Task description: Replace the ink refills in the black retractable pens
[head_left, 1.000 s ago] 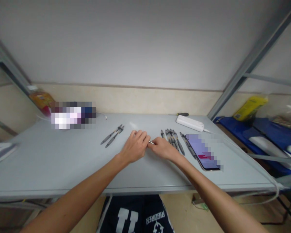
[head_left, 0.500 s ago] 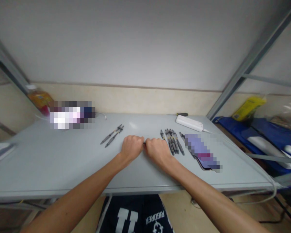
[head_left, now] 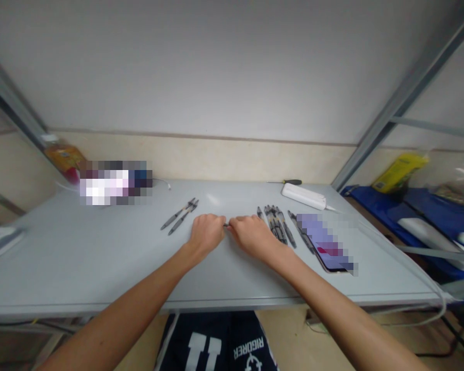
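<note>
Both fists meet over the middle of the desk, closed around one dark pen (head_left: 226,224); only a short piece of it shows between them. My left hand (head_left: 206,234) grips its left part and my right hand (head_left: 251,234) its right part. To the left of my hands lie two grey-black pens (head_left: 183,216), side by side and slanted. Just right of my right hand is a cluster of several similar pens (head_left: 276,224), partly hidden by that hand. Further right, more grey pen parts (head_left: 303,234) lie along the edge of a blurred phone (head_left: 325,245).
A white power strip (head_left: 304,196) with a cable and a screwdriver (head_left: 292,182) lie at the back right. On the left stand an orange bottle (head_left: 66,157) and a pixelated object (head_left: 114,185). A metal frame post (head_left: 371,134) rises at the desk's right end.
My two hands have shifted slightly left and a little more of the pen shows between them. The pens on the desk have stayed in place.
</note>
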The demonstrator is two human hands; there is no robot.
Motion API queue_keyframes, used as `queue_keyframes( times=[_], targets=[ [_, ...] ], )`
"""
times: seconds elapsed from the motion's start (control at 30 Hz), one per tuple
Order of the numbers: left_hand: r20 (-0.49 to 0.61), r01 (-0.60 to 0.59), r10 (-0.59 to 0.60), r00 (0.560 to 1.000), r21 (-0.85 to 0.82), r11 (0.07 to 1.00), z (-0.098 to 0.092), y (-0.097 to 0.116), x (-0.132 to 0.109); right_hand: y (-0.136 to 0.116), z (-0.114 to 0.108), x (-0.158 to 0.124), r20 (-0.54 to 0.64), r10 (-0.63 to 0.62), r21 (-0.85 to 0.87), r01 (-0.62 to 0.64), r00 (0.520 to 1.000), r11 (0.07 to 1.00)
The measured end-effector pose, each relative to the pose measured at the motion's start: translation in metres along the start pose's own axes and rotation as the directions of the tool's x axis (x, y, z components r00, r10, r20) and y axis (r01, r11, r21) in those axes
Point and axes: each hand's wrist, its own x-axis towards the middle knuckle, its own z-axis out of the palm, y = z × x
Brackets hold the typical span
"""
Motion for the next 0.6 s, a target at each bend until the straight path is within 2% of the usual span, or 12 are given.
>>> queue_keyframes(
  times=[0.07,0.2,0.27,0.33,0.4,0.47,0.53,0.6],
  targets=[
    [-0.002,0.004,-0.004,1.0,0.002,1.0,-0.001,0.001,0.0,0.004,-0.004,0.002,0.003,-0.044,-0.008,0.044,0.999,0.999],
    [0.012,0.012,-0.011,1.0,-0.029,1.0,0.003,0.002,0.0,0.006,-0.004,0.0,-0.074,-0.116,-0.097,0.109,0.99,0.989],
    [-0.011,-0.031,0.03,0.999,-0.083,0.996,0.007,0.0,0.001,0.007,-0.002,-0.003,-0.106,-0.105,-0.102,0.094,0.989,0.99],
    [-0.108,-0.112,0.095,0.99,-0.17,0.979,0.01,-0.004,0.002,0.01,0.0,-0.007,-0.122,-0.027,-0.049,0.021,0.992,0.999],
    [-0.261,-0.229,0.161,0.952,-0.251,0.941,0.012,-0.008,0.003,0.017,0.001,-0.01,-0.122,0.092,0.046,-0.087,0.988,0.995],
    [-0.389,-0.348,0.22,0.895,-0.298,0.889,0.011,-0.012,0.004,0.027,0.001,-0.012,-0.102,0.183,0.149,-0.166,0.978,0.975],
    [-0.442,-0.44,0.276,0.853,-0.326,0.837,0.01,-0.015,0.006,0.036,0.0,-0.013,-0.075,0.173,0.244,-0.15,0.982,0.958],
    [-0.457,-0.493,0.315,0.832,-0.348,0.798,0.01,-0.017,0.008,0.044,0.001,-0.014,-0.079,0.108,0.305,-0.079,0.991,0.949]
  ],
)
